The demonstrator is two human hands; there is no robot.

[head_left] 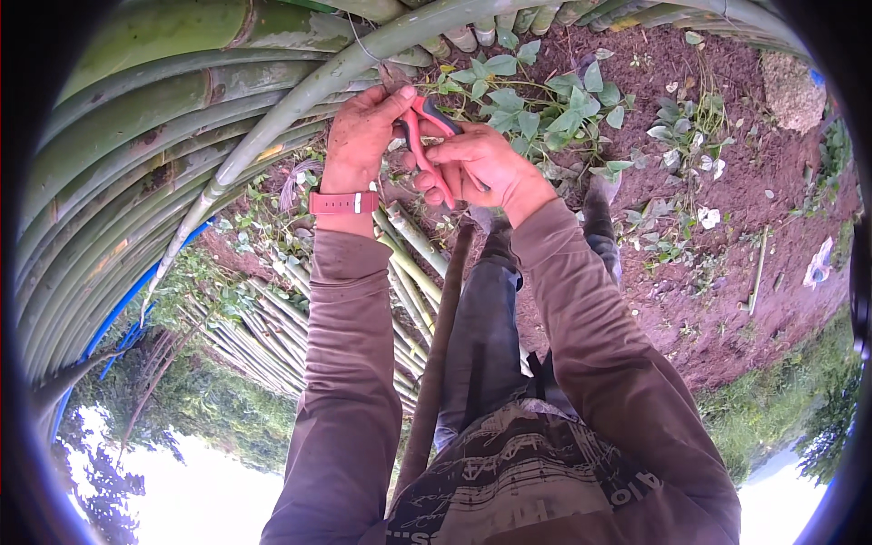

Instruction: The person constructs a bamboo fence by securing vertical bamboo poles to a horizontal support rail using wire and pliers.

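Note:
A pair of pliers (417,145) with red and black handles is in my right hand (481,163), its fingers wrapped around the grips. My left hand (361,127) is closed at the head of the same tool, thumb and fingertips pressed around it just below the jaws. The jaws point up toward a thin wire (362,43) that hangs from a long green bamboo pole (300,95). Whether the jaws bite the wire is too small to tell. A red watch strap circles my left wrist.
Stacked bamboo poles (118,154) curve along the left and top. Cut bamboo lengths (263,331) lie below them, and a brown upright post (442,354) stands close by my leg. Leafy plants (563,104) grow from reddish soil (672,336). A blue pipe (118,313) runs at left.

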